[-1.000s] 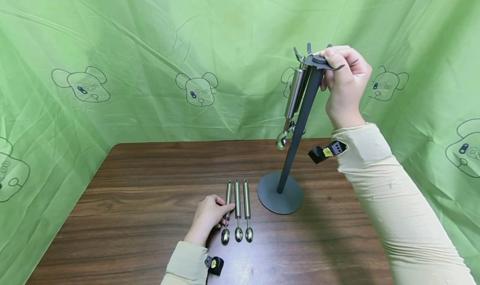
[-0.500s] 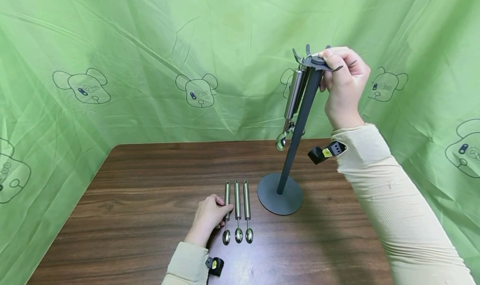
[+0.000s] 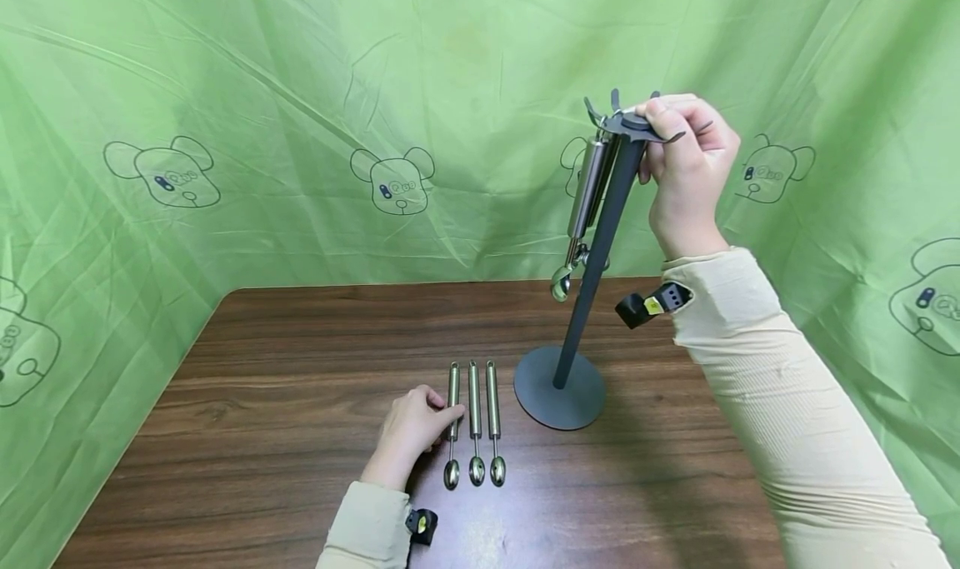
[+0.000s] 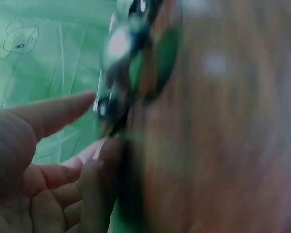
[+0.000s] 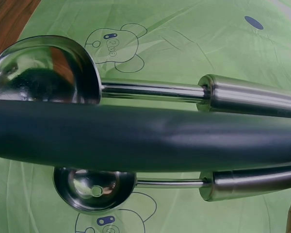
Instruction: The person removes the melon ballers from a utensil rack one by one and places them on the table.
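Observation:
My right hand (image 3: 692,169) pinches the hooked top of a dark grey utensil stand (image 3: 596,261), thumb on the top plate. From the hooks on its left hang steel scoops (image 3: 588,187); in the right wrist view, a larger scoop bowl (image 5: 46,73) and a smaller bowl with a hole (image 5: 94,190) show either side of the pole. Three steel melon ballers lie side by side on the table, bowls towards me. At the leftmost melon baller (image 3: 452,474) is my left hand (image 3: 411,427), its thumb reaching over the handle. The left wrist view, blurred, shows thumb and fingers apart.
The stand's round base (image 3: 577,406) sits right of the middle melon baller (image 3: 476,469) and the right melon baller (image 3: 497,471). Green cloth (image 3: 300,236) printed with bear heads surrounds the brown wooden table (image 3: 300,469) at the back and sides.
The leftmost melon baller has straightened and shifted slightly left, in line with the others. My left hand has edged left. My right hand and the stand have hardly moved.

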`<action>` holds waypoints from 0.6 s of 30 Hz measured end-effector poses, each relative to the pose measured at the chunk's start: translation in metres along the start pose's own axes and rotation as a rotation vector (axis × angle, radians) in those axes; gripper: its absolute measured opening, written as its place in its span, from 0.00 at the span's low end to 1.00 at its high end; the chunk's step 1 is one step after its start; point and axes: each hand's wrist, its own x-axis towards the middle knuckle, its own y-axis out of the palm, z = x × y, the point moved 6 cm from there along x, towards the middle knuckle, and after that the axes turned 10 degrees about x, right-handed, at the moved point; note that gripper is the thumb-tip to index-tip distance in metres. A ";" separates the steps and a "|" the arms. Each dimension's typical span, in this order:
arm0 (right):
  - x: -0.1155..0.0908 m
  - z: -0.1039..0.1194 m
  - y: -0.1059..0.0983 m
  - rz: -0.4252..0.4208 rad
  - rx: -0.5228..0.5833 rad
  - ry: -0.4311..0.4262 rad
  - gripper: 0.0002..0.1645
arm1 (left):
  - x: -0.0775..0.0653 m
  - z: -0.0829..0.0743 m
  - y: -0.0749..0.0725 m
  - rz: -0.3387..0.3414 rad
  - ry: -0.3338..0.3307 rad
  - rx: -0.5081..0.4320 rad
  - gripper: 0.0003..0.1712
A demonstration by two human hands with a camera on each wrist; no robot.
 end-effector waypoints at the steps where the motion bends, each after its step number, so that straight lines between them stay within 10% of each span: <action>1: 0.000 0.000 0.000 -0.003 0.007 0.004 0.09 | 0.001 0.000 -0.003 -0.005 0.001 0.019 0.20; 18: -0.001 0.001 0.002 -0.009 0.014 0.013 0.09 | 0.011 -0.033 -0.067 -0.117 0.079 -0.027 0.20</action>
